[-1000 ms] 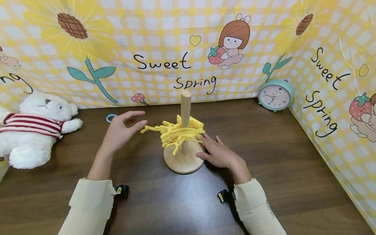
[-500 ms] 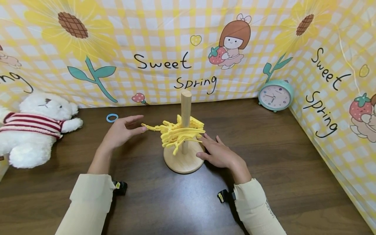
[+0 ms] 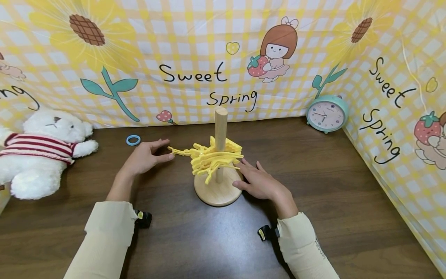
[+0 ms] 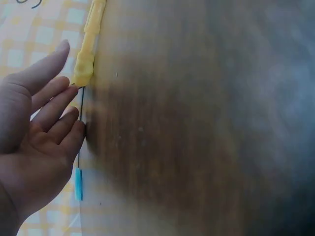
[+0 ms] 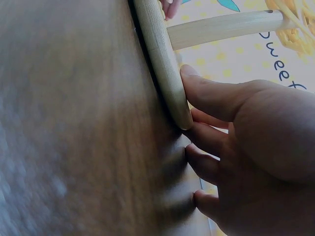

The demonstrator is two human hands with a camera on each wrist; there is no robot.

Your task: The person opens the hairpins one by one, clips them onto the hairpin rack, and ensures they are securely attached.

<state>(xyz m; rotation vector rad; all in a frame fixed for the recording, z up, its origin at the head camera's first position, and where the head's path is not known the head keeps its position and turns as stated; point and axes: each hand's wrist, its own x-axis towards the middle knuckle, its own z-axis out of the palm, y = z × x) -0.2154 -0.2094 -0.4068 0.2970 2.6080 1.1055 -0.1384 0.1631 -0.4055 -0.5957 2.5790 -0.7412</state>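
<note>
A wooden stand with a round base (image 3: 218,195) and an upright post (image 3: 220,128) is at the middle of the table. A tangled bunch of thin yellow pieces (image 3: 209,161) hangs around the post above the base, one reaching out leftward. My left hand (image 3: 143,157) is just left of that outstretched yellow end (image 4: 84,71), thumb and fingers apart with nothing between them. On the right, my right hand (image 3: 263,184) holds the base's edge (image 5: 165,69), thumb on its rim and index finger at its side; the other fingers reach down to the tabletop.
A light blue ring (image 3: 133,140) lies behind my left hand. At the far left sits a white teddy bear (image 3: 42,151) in a striped top. A mint alarm clock (image 3: 326,113) stands at the back right, before the yellow checked cloth (image 3: 195,46).
My left hand has lowered slightly and come nearer the camera beside the yellow end, uncovering the whole blue ring. The right hand, stand and yellow bunch have stayed put.
</note>
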